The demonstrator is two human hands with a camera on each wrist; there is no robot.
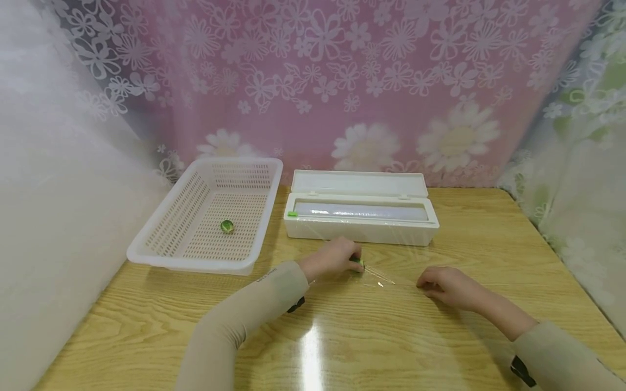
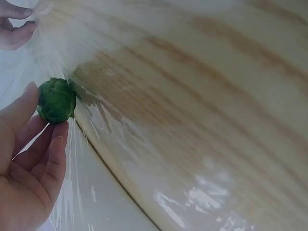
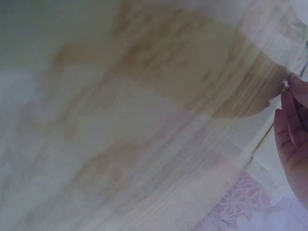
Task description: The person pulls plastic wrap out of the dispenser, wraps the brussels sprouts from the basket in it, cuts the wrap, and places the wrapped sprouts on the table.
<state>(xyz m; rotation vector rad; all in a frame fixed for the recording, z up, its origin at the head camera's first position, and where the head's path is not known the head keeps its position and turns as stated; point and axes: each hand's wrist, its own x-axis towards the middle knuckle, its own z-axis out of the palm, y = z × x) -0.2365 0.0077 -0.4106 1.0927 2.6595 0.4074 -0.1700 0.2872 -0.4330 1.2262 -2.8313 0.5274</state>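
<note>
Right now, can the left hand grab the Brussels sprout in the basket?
Probably not: the left hand pinches a second Brussels sprout. Once freed, maybe: the white plastic basket is open above the loose Brussels sprout.

Both beige sleeves (image 1: 244, 306) have black fittings (image 1: 296, 304) underneath, the left bearing dark lettering (image 1: 267, 275).

The landmark is the yellow-brown table with a glossy wood-grain top (image 1: 371, 336) and a rounded far-right corner. Behind the table hangs a pink-purple sheet printed with white flower outlines and large daisies (image 1: 313, 92). Left of the table stands a pale, whitish sheet (image 1: 58, 179); right of it, a pale sheet with green leaves and white flowers (image 1: 582, 179). A bright white light reflection (image 1: 311, 358) marks the table's near part.
</note>
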